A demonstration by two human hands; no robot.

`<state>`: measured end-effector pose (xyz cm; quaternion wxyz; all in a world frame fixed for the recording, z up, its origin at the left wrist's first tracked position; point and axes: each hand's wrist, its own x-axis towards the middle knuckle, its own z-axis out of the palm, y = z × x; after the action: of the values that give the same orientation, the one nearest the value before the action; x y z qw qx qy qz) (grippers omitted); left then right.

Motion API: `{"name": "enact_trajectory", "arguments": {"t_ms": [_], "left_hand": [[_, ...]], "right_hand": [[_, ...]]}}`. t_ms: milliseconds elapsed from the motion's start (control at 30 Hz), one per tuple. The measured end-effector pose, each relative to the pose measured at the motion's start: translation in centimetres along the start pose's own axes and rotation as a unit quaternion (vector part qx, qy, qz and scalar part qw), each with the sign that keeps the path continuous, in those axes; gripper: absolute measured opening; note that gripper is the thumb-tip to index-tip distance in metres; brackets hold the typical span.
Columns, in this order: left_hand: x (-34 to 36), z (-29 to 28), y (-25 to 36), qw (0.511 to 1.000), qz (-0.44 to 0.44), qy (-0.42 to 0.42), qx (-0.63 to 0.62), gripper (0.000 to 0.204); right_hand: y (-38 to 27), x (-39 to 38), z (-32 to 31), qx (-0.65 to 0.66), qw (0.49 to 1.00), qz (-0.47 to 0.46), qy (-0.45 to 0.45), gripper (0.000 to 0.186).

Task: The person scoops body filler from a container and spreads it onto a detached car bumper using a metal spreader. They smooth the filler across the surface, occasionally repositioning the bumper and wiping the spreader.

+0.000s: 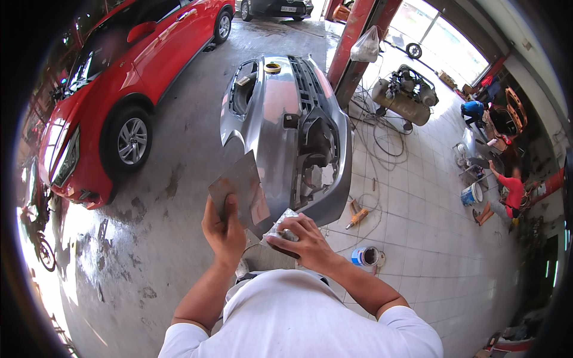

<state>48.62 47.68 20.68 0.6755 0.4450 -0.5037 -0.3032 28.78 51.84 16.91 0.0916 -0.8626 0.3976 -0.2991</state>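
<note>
A: What is the left hand (228, 234) doing?
B: Holding a thin, flat grey-brown plate (239, 177), thumb lying across its near face.
A: And the right hand (308, 243)?
B: Its fingers are curling around a whitish piece (275, 228); what kind, I cannot tell.
A: Where is the bumper (272, 146)?
B: Stretching away just beyond both hands, grey with pinkish patches, a yellow ring (273, 65) resting near its far end.
A: Floor?
B: An open tin (357, 256) is sitting right of the right hand; an orange tool (357, 218) is lying near the bumper. A red car (156, 65) is standing at left.
</note>
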Motion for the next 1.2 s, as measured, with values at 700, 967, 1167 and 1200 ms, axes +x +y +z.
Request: {"name": "enact_trajectory", "arguments": {"t_ms": [700,967,1167,1200], "left_hand": [[0.6,-0.4,1.5,0.995,0.072,0.049,0.054,0.025],[-1.6,-0.4,0.9,0.889,-0.372,-0.016,-0.266,0.023],[-5.0,-1.0,-1.5,0.978,-0.111,-0.123,0.131,0.017],[-4.8,-0.7,-1.2,0.980,-0.080,-0.118,0.136,0.016]], "right_hand": [[0.0,1.2,0.2,0.092,0.995,-0.028,0.040,0.062],[3.8,2.4,-0.5,0.083,0.995,0.024,0.056,0.079],[4.1,2.4,-3.2,-0.009,0.998,0.065,0.015,0.071],[3.3,2.4,-2.4,0.014,0.998,0.055,0.017,0.070]]}}
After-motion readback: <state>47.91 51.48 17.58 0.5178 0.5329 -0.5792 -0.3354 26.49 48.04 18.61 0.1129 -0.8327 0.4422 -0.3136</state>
